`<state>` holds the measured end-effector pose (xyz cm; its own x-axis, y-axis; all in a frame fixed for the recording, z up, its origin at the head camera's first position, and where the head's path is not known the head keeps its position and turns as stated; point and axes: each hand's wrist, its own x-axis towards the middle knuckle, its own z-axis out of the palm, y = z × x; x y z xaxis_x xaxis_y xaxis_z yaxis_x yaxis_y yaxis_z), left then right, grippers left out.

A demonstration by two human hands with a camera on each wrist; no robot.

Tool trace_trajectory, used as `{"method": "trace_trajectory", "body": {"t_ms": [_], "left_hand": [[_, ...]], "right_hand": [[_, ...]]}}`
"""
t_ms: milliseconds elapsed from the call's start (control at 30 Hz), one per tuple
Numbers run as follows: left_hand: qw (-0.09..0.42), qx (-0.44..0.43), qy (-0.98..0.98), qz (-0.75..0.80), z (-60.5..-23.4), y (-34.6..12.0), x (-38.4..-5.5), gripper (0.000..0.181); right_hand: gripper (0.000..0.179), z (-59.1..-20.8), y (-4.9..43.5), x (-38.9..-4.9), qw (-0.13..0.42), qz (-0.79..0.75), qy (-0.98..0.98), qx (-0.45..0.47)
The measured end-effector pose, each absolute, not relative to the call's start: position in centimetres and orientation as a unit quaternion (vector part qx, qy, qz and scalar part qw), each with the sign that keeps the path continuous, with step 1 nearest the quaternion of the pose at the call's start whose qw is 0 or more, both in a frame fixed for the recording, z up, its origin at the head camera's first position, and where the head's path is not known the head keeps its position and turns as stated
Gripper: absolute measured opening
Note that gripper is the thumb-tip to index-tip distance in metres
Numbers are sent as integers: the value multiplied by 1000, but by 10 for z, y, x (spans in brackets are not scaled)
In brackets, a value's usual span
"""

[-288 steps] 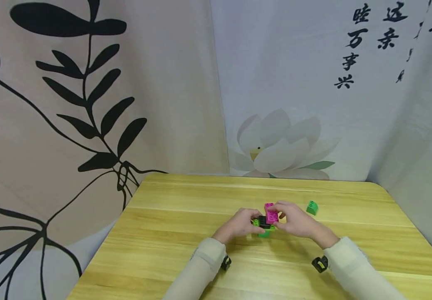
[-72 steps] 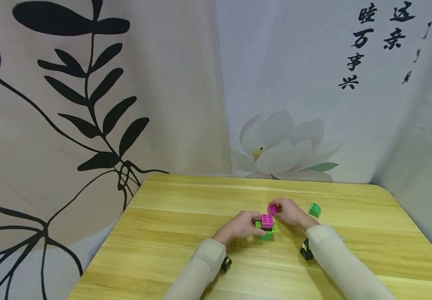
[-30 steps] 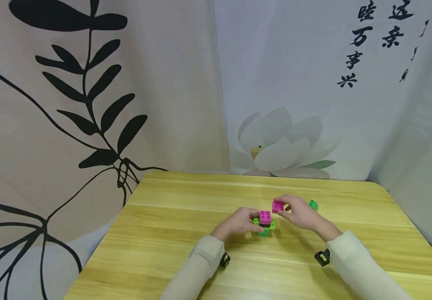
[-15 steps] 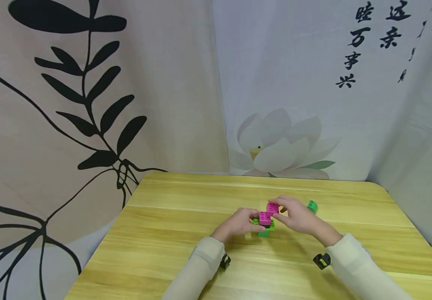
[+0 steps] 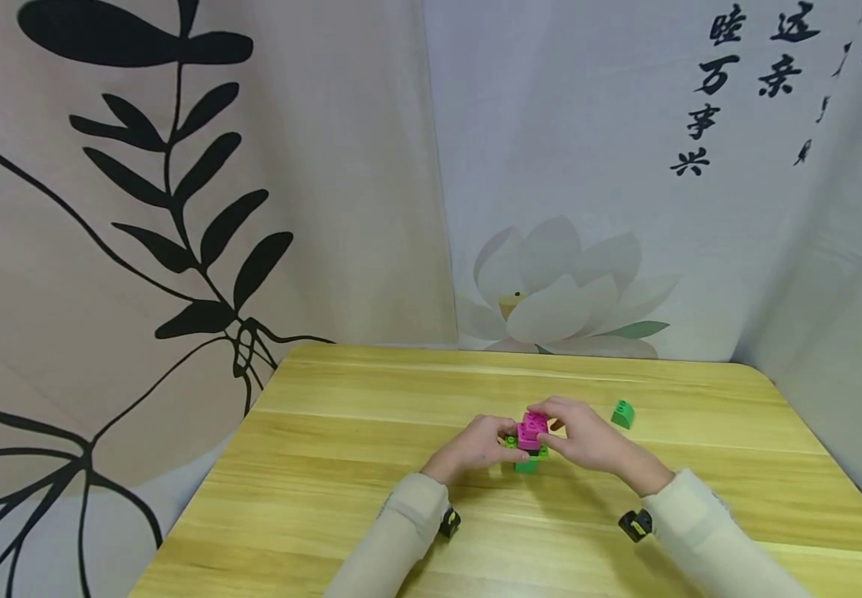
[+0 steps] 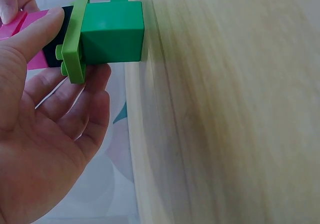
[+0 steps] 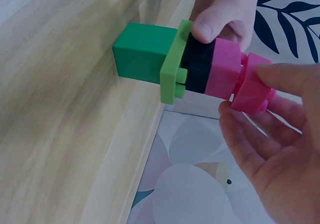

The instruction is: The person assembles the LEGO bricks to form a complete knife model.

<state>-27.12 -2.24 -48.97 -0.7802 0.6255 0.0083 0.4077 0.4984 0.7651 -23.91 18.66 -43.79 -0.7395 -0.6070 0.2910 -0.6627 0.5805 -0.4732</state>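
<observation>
My left hand (image 5: 476, 443) grips a small stack of toy building bricks, thumb on the black brick (image 7: 196, 61). Lowest in the stack is a green brick (image 7: 142, 51), under a lime green plate (image 7: 172, 68) wider than the bricks around it. A pink brick (image 7: 223, 66) sits on the black one. Between thumb and fingers, my right hand (image 5: 588, 436) pinches a second pink brick (image 7: 251, 86) at the top of the stack. This upper brick is tilted, and a narrow gap shows between it and the studs below.
A separate green brick (image 5: 623, 414) with a sloped side lies on the wooden table (image 5: 326, 498), to the right of and beyond my right hand. Behind the table's far edge hangs a printed cloth (image 5: 371, 166).
My right hand picked up the second pink brick beyond the stack, lifted it to the right, then brought it left onto the stack's top. My left hand has stayed on the stack.
</observation>
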Motion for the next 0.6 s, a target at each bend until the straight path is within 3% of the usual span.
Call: {"method": "trace_trajectory", "body": {"t_ms": [600], "left_hand": [[137,300,857,395,-492,-22,-271,18]], "right_hand": [[35,-439,179,-239,54,286,-887,360]]}}
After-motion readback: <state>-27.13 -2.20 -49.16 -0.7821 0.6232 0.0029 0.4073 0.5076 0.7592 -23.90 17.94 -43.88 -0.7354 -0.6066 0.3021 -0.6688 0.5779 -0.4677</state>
